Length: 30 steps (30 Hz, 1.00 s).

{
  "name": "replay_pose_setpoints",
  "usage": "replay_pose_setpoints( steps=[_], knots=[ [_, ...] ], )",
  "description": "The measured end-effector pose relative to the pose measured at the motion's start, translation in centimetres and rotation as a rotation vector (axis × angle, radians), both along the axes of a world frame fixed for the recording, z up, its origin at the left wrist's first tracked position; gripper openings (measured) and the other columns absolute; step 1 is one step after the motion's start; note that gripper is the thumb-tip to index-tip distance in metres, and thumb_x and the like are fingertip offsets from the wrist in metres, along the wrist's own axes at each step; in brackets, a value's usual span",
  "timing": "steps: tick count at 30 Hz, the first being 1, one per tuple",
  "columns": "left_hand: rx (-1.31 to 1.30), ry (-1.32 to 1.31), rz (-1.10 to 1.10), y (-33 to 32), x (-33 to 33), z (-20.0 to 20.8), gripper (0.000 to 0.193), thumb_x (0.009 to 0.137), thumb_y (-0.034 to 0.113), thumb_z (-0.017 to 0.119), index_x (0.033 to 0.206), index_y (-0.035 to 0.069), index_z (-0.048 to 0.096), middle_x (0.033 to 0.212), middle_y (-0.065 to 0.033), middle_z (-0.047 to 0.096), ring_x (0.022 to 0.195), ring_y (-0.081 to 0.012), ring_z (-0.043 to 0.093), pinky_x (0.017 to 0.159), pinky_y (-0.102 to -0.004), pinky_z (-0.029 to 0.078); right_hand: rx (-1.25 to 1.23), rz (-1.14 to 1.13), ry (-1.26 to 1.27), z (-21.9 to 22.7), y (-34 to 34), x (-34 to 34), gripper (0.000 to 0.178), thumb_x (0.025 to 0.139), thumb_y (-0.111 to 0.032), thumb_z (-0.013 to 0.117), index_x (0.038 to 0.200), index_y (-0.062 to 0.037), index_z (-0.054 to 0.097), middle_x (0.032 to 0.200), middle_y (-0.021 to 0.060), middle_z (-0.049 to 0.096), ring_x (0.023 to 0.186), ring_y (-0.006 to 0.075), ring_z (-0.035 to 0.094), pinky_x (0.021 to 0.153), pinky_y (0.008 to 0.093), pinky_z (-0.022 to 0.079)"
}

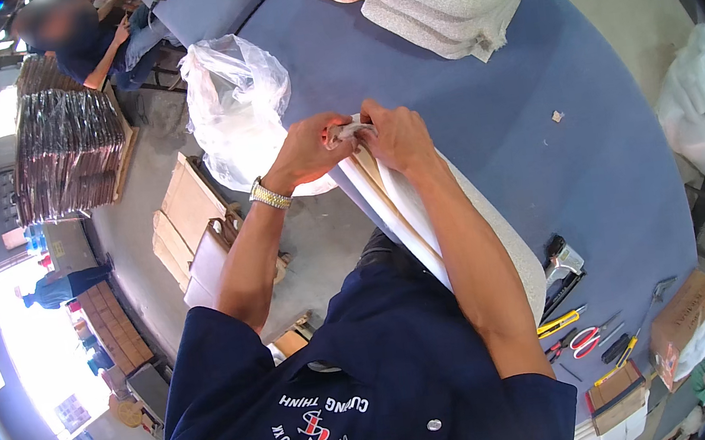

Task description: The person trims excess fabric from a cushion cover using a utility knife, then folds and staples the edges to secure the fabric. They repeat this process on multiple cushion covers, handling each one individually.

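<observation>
In front of my body, a panel (405, 223) stands tilted on its side against the table's edge. It has white lining, a thin wood-coloured edge and a cream textured cover. My left hand (308, 151) wears a wristwatch (270, 195), and its fingers are closed on the bunched white fabric (348, 128) at the panel's far end. Beside it, my right hand (400, 138) pinches the same fabric, thumb and fingers together. The fingertips of both hands nearly meet. The panel's lower end is hidden behind my right forearm.
Cream cushions (449, 0) are stacked at the back of the blue-grey table (479, 110). A clear plastic bag (235, 103) hangs at its left edge. A staple gun (563, 270), yellow utility knife (561, 323), red-handled scissors (586, 341) and cardboard box (685, 317) lie right. Another person (89, 41) sits far left.
</observation>
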State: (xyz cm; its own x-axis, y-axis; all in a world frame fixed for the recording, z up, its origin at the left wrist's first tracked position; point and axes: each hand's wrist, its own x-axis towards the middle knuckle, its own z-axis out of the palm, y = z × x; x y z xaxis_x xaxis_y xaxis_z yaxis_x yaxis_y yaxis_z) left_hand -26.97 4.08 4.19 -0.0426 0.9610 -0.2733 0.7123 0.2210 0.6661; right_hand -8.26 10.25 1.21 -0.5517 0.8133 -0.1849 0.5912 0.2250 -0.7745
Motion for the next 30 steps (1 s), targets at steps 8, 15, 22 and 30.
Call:
replay_pose_setpoints(
  steps=[8, 15, 22, 30],
  knots=[
    [0.070, 0.119, -0.022, 0.2, 0.3, -0.1, 0.033, 0.088, 0.021, 0.073, 0.112, -0.001, 0.076, 0.087, -0.0145, 0.078, 0.076, -0.0149, 0.072, 0.076, -0.0301, 0.058, -0.042, 0.017, 0.149, 0.9, -0.7, 1.8, 0.033, 0.086, -0.025, 0.076, 0.113, -0.0088, 0.066, 0.099, 0.0197, 0.075, 0.094, 0.0426, 0.071, 0.084, 0.0513, 0.056],
    [0.002, 0.087, -0.004, -0.9, -0.8, -0.7, 0.031, 0.086, 0.023, 0.073, 0.108, 0.002, 0.078, 0.085, -0.0167, 0.076, 0.074, -0.0224, 0.074, 0.075, -0.0325, 0.058, 0.100, -0.052, 0.005, -1.1, -2.8, -0.6, 0.032, 0.086, -0.033, 0.077, 0.107, -0.0110, 0.066, 0.089, 0.0149, 0.075, 0.086, 0.0380, 0.073, 0.076, 0.0498, 0.056],
    [-0.110, -0.110, 0.001, -1.5, -2.2, -2.0, 0.028, 0.095, 0.004, 0.067, 0.120, -0.008, 0.070, 0.103, -0.0118, 0.078, 0.094, -0.0141, 0.073, 0.086, -0.0284, 0.060, 0.148, 0.000, -0.051, -2.3, -3.4, -1.9, 0.026, 0.089, -0.033, 0.073, 0.102, -0.0115, 0.065, 0.086, 0.0130, 0.075, 0.083, 0.0342, 0.074, 0.072, 0.0483, 0.056],
    [-0.053, -0.003, -0.087, -1.0, -2.3, -1.8, 0.024, 0.092, 0.010, 0.072, 0.111, -0.004, 0.074, 0.093, -0.0100, 0.078, 0.085, -0.0132, 0.073, 0.082, -0.0279, 0.059, 0.083, 0.025, -0.078, -1.5, -2.8, -1.9, 0.020, 0.093, -0.027, 0.069, 0.105, -0.0112, 0.068, 0.089, 0.0136, 0.076, 0.090, 0.0355, 0.074, 0.078, 0.0523, 0.054]
  ],
)
